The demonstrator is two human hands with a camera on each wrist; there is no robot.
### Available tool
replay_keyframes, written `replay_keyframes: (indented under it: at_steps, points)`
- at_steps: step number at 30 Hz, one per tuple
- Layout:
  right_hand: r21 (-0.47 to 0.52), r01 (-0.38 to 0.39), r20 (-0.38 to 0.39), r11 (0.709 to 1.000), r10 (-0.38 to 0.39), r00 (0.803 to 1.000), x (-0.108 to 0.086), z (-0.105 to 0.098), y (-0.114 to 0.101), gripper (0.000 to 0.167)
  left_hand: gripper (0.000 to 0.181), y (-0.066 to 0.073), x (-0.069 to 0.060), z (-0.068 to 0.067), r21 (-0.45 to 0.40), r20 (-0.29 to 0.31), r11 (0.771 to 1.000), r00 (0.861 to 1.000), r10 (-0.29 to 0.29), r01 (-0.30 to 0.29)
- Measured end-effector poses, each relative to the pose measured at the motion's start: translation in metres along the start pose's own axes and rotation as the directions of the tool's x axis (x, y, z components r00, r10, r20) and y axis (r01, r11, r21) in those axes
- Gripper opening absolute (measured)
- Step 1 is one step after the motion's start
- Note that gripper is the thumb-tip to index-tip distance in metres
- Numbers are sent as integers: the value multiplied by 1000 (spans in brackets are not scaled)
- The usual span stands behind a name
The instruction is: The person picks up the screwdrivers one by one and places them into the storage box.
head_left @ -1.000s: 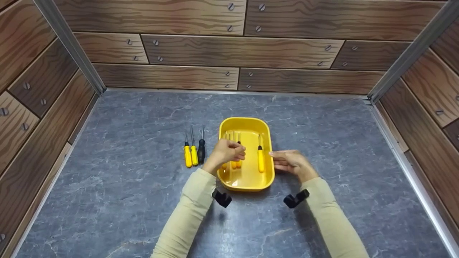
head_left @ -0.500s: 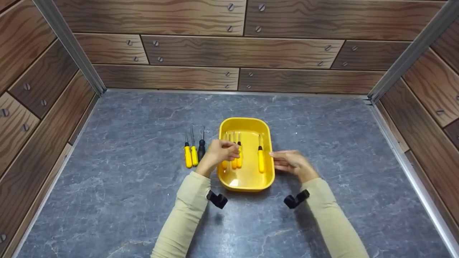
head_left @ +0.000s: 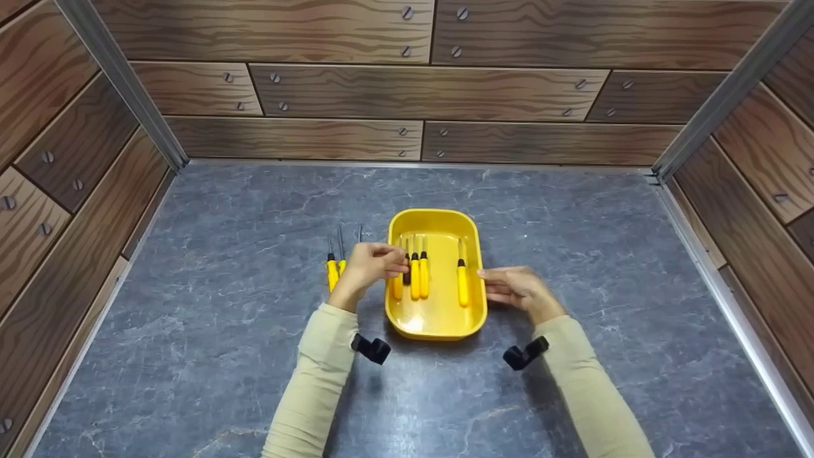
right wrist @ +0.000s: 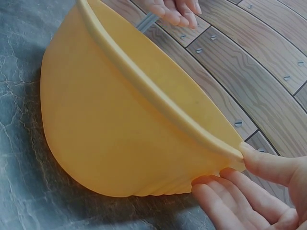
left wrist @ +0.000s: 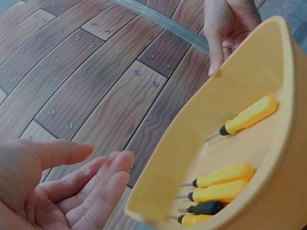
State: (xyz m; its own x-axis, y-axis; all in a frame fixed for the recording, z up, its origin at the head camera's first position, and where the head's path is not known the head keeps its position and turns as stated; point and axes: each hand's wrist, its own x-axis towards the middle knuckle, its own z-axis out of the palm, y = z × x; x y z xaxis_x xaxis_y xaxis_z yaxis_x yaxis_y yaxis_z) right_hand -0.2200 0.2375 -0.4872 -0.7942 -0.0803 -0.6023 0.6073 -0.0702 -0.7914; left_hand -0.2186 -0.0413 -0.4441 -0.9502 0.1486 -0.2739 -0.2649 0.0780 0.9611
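Observation:
A yellow plastic bin (head_left: 439,318) stands on the grey marbled surface with several screwdrivers lying inside. Apart from the others, one yellow-handled screwdriver (head_left: 462,286) lies along the bin's right side. On the left lie more yellow-handled screwdrivers and a black-handled screwdriver (left wrist: 205,208). My left hand (head_left: 369,267) hovers over the bin's left rim, holding nothing; its fingers (left wrist: 103,191) are loosely extended. With the thumb at the rim and fingers against the outer wall, my right hand (right wrist: 254,191) grips the bin's right side.
Left of the bin lie more screwdrivers, including a yellow-handled screwdriver (head_left: 332,273); my left hand partly covers this group. Wood-patterned walls (head_left: 337,137) with metal corner posts (head_left: 121,83) enclose the surface at the back and sides.
My left hand has moved left, from over the middle of the bin to its left rim, uncovering screwdrivers inside and covering some outside. My right hand and the bin stay put.

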Motion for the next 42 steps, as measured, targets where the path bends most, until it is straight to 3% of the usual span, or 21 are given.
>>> replay_keyframes:
  at_steps: [9, 18, 42]
  points:
    - [-3, 3, -4, 1000, -3, 1000, 0, 0, 1, 9, 30, -3, -1, -14, 16, -46, 999, 998, -32, 32]
    - [3, 0, -7, 1000, 0, 1000, -2, 1, 1, 8, 28, -9, 1, -26, -27, -73, 999, 996, -48, 46]
    - [11, 11, 1, 1000, -11, 1000, -2, 0, 0, 8, 31, -22, 4, -51, -4, -131, 998, 989, -65, 65]
